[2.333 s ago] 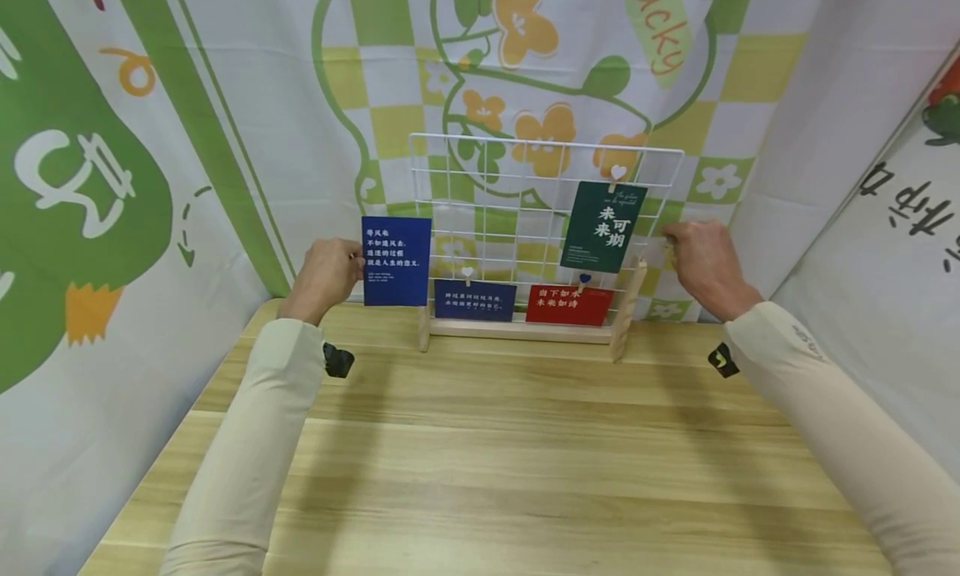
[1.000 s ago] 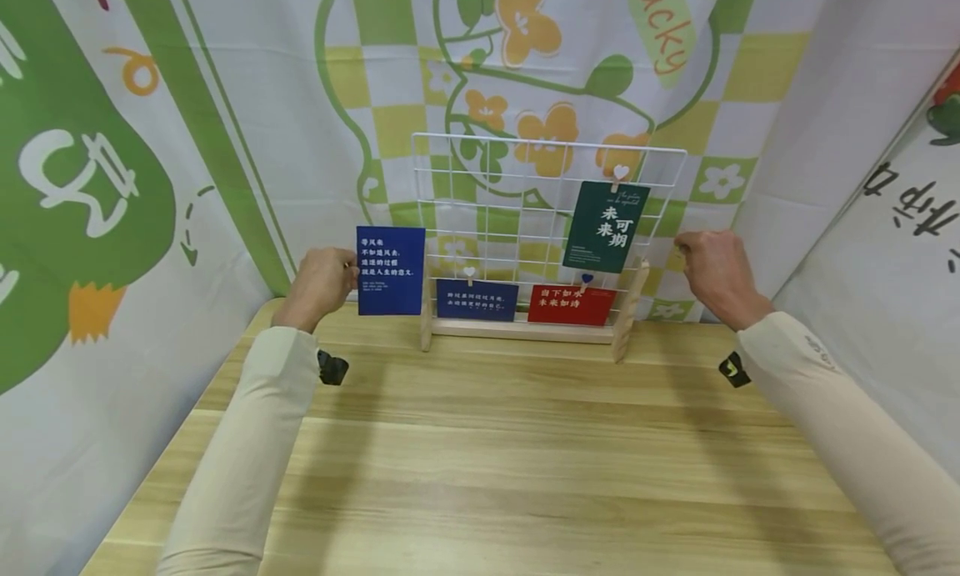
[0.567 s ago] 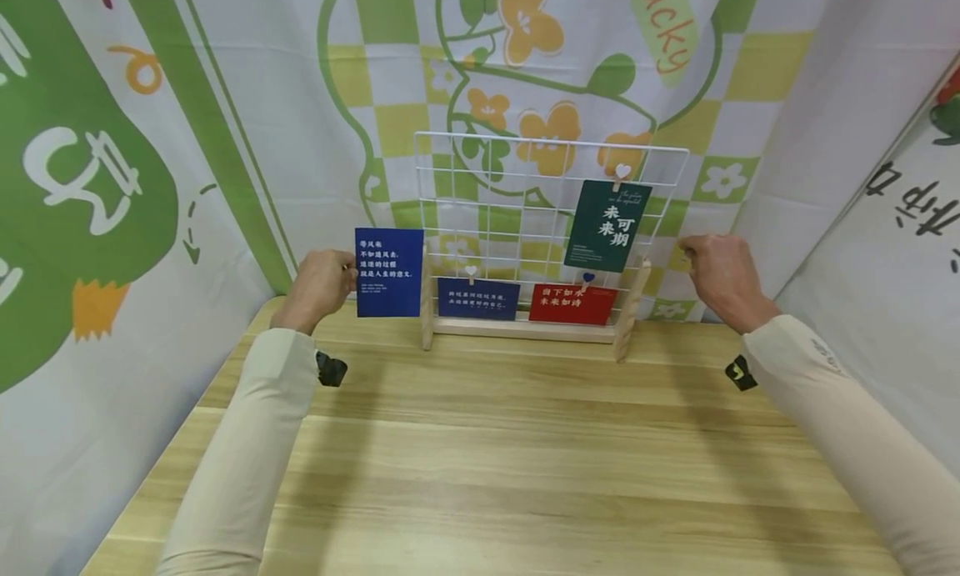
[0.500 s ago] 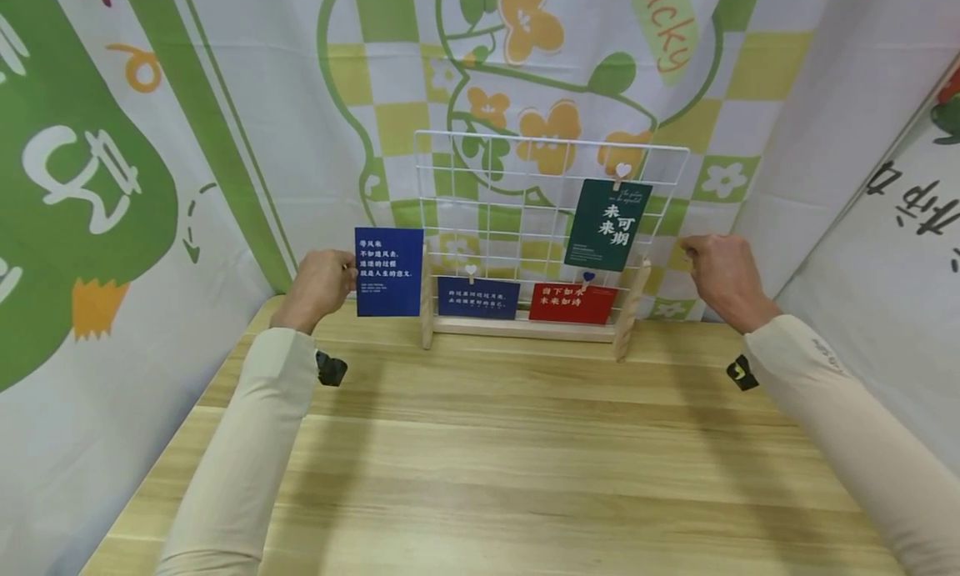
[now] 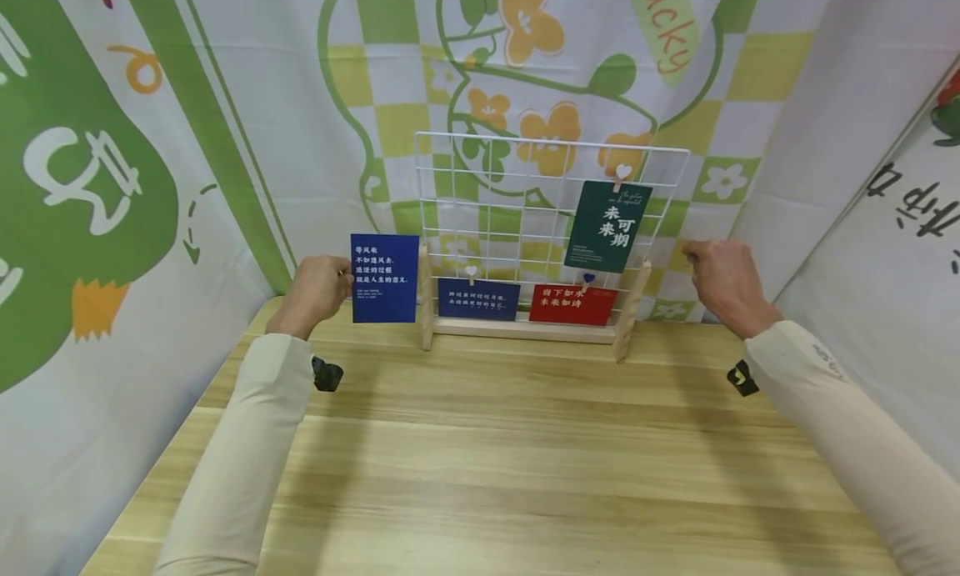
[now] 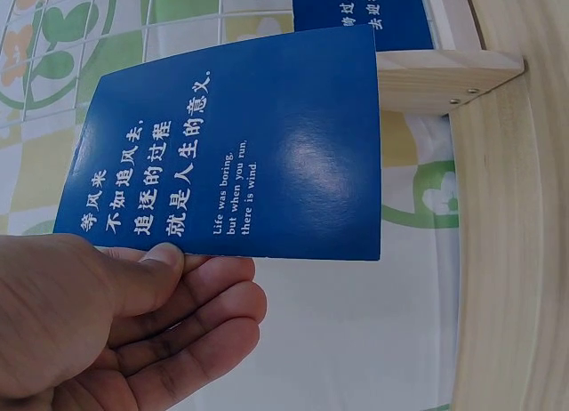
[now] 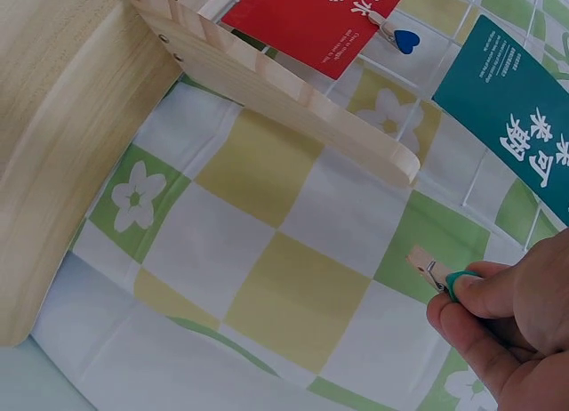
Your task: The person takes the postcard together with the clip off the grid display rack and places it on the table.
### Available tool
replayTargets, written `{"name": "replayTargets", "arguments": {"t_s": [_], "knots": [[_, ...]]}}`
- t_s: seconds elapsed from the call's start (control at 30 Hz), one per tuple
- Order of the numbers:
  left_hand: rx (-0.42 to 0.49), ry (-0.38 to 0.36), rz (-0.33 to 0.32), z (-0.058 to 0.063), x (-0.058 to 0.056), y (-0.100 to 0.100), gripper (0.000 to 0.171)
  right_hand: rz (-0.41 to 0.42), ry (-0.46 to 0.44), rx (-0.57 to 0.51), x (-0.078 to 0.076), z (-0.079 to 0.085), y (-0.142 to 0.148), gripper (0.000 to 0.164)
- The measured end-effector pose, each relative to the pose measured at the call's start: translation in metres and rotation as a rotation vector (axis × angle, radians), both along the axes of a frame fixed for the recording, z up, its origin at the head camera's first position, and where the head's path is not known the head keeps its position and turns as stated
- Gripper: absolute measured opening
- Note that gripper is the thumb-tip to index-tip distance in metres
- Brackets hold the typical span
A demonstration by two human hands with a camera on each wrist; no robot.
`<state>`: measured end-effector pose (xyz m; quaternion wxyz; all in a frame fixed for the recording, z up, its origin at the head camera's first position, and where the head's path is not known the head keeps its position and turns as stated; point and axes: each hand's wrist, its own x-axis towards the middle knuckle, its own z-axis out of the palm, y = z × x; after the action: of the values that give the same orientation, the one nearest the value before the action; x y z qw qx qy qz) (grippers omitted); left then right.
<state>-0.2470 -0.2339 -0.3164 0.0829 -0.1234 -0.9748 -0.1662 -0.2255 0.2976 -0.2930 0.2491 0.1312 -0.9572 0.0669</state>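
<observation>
Evidently light, the blue card (image 5: 385,278) is held upright just beside the left end of the wire rack (image 5: 525,331) by the left hand (image 5: 315,288) alone. That thumb rests on the printed face with fingers behind, pinching only a narrow strip of the long edge farthest from the rack. Its sheen suggests smooth, coated stock, probably stiff enough to keep flat from a single edge but a little slippery, so it could swivel in so small a pinch, and a hard squeeze might crease it or leave finger marks. The side edges, about midway along, look the best place to take hold, clear of the lettering. Off the rack's right end, near but apart from it, the right hand (image 5: 726,280) pinches a small wooden peg (image 7: 431,270) between thumb and forefinger at its green-topped end, the bare wooden tip sticking out; whether the peg is being squeezed apart I cannot tell. It should weigh next to nothing, with a springy resistance, and is best gripped at that topped end. On the rack itself, a green card (image 5: 607,226) hangs upper right, a red card (image 5: 572,306) lower right and another blue card (image 5: 477,303) lower left, each under a heart-topped peg.
</observation>
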Motion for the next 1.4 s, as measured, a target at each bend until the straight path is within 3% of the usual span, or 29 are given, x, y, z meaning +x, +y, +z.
{"name": "replayTargets", "arguments": {"t_s": [0.47,0.83,1.4], "knots": [[-0.017,0.027,-0.014,-0.004,-0.001,-0.006,0.025,-0.004,0.007,-0.014,0.001,-0.003,0.003,0.029],[-0.004,-0.021,0.005,-0.008,0.001,-0.009,0.023,-0.004,0.026,0.02,0.002,-0.008,0.007,0.029],[-0.04,-0.013,0.001,-0.01,0.003,-0.013,0.023,-0.019,0.006,0.003,0.005,-0.013,0.013,0.029]]}}
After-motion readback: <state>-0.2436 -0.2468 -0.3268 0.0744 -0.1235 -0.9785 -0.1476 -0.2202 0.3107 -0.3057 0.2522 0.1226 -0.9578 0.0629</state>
